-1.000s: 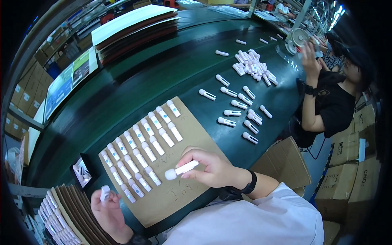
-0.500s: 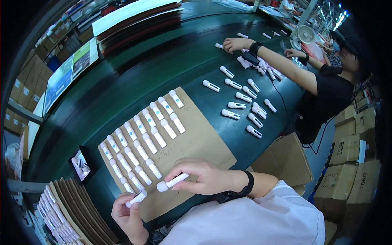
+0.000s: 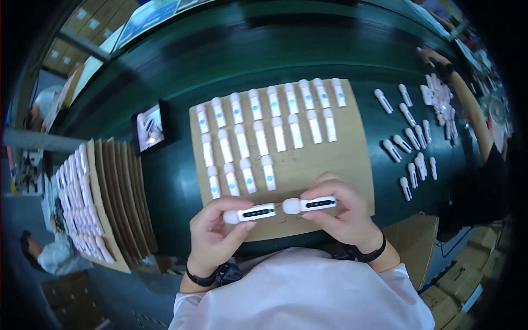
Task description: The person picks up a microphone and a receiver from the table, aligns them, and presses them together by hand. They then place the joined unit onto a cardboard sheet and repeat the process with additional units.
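My left hand (image 3: 212, 234) pinches a small white wand massager (image 3: 254, 212) with a rounded head and a black button panel facing up. A matching wand massager (image 3: 318, 204) is held between the thumb and fingers of my right hand (image 3: 352, 212). The two lie nearly end to end over the near edge of a cardboard sheet (image 3: 335, 165), heads to the left, apart by a small gap. On the sheet, several more massagers (image 3: 278, 133) stand in three rows, heads away from me. Blue dots mark those in the far and near rows.
Loose massagers (image 3: 410, 136) lie right of the sheet on the green table (image 3: 176, 181). A co-worker's arm (image 3: 470, 102) reaches over a pile there. To the left are a black-framed mirror or screen (image 3: 149, 127) and upright cardboard sheets (image 3: 118, 198). An open carton (image 3: 412, 242) stands at lower right.
My view has swung, putting the sheet in the middle and the co-worker at the right rim. Both massagers have come together before me, with their button panels now facing up.
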`<action>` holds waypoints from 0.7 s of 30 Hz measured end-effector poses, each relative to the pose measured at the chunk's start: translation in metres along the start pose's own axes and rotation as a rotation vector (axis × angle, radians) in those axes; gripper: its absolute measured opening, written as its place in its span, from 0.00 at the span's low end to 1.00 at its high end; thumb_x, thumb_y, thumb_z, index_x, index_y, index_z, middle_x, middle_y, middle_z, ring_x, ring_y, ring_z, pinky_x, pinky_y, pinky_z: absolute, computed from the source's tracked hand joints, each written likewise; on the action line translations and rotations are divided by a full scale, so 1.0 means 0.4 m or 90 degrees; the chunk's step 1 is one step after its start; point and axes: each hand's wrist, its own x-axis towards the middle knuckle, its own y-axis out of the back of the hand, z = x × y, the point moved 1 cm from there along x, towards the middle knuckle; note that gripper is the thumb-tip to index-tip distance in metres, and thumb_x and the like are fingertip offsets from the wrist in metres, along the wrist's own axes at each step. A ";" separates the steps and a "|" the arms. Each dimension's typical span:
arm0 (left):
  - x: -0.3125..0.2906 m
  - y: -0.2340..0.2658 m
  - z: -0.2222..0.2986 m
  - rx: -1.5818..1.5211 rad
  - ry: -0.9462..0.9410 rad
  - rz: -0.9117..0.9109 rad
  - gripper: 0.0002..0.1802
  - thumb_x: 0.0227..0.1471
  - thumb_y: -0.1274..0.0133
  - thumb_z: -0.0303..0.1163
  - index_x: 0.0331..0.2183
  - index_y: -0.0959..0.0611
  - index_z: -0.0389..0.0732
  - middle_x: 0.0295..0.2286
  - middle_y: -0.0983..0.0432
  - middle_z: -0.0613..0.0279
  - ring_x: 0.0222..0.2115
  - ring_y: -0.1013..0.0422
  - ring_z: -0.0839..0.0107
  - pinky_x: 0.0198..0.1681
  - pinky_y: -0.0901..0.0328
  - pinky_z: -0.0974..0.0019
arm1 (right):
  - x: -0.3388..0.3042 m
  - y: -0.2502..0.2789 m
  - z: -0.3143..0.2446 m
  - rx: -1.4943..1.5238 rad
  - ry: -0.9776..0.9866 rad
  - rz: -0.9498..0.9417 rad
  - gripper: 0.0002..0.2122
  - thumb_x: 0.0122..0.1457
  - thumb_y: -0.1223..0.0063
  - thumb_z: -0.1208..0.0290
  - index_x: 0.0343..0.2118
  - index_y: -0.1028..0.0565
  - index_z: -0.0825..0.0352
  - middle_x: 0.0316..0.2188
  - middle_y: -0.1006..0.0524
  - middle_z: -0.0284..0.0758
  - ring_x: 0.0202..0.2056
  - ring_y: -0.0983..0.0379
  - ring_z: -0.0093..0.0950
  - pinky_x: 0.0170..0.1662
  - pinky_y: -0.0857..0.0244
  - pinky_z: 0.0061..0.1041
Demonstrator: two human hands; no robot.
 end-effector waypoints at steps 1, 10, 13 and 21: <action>0.000 -0.002 0.002 -0.005 -0.001 -0.019 0.15 0.47 0.42 0.16 0.40 0.21 0.32 0.38 0.23 0.56 0.39 0.27 0.73 0.43 0.34 0.71 | 0.000 -0.003 0.003 -0.001 0.003 -0.002 0.12 0.50 0.39 0.82 0.39 0.24 0.67 0.34 0.25 0.35 0.36 0.28 0.28 0.39 0.35 0.25; 0.009 -0.009 -0.009 0.031 -0.079 -0.075 0.13 0.46 0.41 0.16 0.37 0.21 0.31 0.35 0.22 0.54 0.35 0.26 0.73 0.39 0.33 0.72 | -0.009 -0.010 0.004 -0.031 0.003 -0.008 0.12 0.50 0.38 0.82 0.38 0.26 0.67 0.34 0.26 0.35 0.35 0.31 0.26 0.38 0.38 0.21; 0.013 -0.011 -0.008 0.038 -0.087 -0.078 0.13 0.46 0.40 0.16 0.38 0.21 0.31 0.35 0.22 0.53 0.35 0.25 0.71 0.39 0.32 0.71 | -0.009 -0.010 0.002 -0.038 0.010 -0.010 0.12 0.50 0.38 0.82 0.38 0.26 0.67 0.34 0.27 0.36 0.34 0.31 0.26 0.38 0.38 0.22; 0.016 -0.011 -0.012 0.037 -0.112 -0.086 0.13 0.45 0.40 0.16 0.37 0.20 0.31 0.34 0.21 0.51 0.35 0.25 0.68 0.40 0.32 0.69 | -0.008 -0.012 0.005 -0.060 0.046 -0.004 0.12 0.50 0.38 0.82 0.38 0.26 0.68 0.33 0.27 0.36 0.34 0.31 0.26 0.36 0.38 0.21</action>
